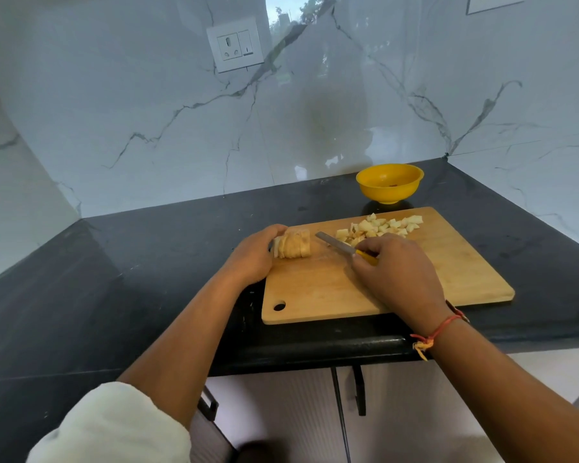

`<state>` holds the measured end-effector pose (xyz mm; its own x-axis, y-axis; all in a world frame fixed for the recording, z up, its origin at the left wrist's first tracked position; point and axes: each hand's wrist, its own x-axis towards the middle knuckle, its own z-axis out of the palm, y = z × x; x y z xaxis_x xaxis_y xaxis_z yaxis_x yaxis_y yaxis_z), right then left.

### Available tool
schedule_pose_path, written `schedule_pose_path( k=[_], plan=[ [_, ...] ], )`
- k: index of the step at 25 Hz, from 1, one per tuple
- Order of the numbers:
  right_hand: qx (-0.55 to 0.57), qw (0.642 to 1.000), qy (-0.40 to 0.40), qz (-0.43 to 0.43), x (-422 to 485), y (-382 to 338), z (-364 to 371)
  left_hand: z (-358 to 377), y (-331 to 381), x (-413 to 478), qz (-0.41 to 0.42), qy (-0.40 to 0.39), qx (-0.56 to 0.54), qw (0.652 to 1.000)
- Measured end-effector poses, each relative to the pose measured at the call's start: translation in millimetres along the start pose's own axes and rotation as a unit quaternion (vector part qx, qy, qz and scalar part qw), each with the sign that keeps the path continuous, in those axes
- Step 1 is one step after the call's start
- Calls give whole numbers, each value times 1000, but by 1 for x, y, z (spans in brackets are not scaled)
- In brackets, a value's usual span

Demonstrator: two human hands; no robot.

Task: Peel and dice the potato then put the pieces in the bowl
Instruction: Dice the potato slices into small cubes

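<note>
Black stone counter [147,279] fills the head view, running into a corner of white marble-look wall [131,105] with grey veins. On that wall I see a white socket plate [235,45] with a switch; the mark on the switch is too small for me to read. The corner of a second plate [492,1] is cut off at the top edge. A wooden cutting board [415,282] lies on the counter near its front edge, with a hanging hole [279,306] at its near left corner. Just beyond the board's far edge stands a yellow bowl [389,182], upright on the counter, with only a small dark speck at the bottom that I cannot identify. Diced pieces [378,227] sit in a loose pile on the far right part of the board, near the bowl but not in it. The sliced potato [293,243] rests at the board's far left edge, slices standing together. My view of its left end is blocked by the left hand [251,259], whose fingers curl round it and hold it in place. The right hand [398,272] grips the yellow handle of a knife [336,243] and covers most of that handle and the near edge of the pile. The blade points toward the potato, between it and the pile; I cannot tell whether it touches the wood. A red thread bracelet [438,332] circles the right wrist, a white sleeve [114,426] is pushed up the left arm, and pale cabinet doors [281,412] with a dark handle [360,389] show below the counter.
</note>
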<state>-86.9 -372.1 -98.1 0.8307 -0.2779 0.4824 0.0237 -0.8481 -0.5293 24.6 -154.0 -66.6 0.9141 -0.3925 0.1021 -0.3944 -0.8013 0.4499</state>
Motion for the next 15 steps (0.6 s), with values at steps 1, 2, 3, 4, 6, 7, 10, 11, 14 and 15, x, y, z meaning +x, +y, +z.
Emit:
schedule_pose_path(
  k=[1, 2, 3, 4, 6, 7, 10, 11, 14, 15],
  plan=[
    [-2, 1000, 2, -1, 0, 0, 0, -2, -2, 2, 4, -14, 15, 1000],
    [-3, 1000, 4, -1, 0, 0, 0, -5, -3, 4, 5, -21, 23, 999],
    [-3, 1000, 5, -1, 0, 0, 1, -7, -6, 8, 4, -26, 26, 999],
    [-4, 1000, 5, -2, 0, 0, 1, -8, -9, 11, 5, -32, 30, 999],
    [-5, 1000, 3, -3, 0, 0, 2, -12, -15, 16, 8, -39, 34, 999],
    [-5, 1000, 2, -3, 0, 0, 2, -13, -18, 18, 12, -39, 36, 999],
    [-6, 1000, -3, -1, 0, 0, 2, -18, -24, 18, 21, -39, 59, 997],
    [-7, 1000, -4, 0, 0, 0, 2, -20, -25, 17, 25, -41, 69, 997],
    [-9, 1000, -4, 2, -1, -1, 2, -29, -30, 12, 50, -63, 88, 993],
    [-10, 1000, -5, 3, -1, -1, 1, -31, -32, 10, 52, -68, 87, 993]
  ],
)
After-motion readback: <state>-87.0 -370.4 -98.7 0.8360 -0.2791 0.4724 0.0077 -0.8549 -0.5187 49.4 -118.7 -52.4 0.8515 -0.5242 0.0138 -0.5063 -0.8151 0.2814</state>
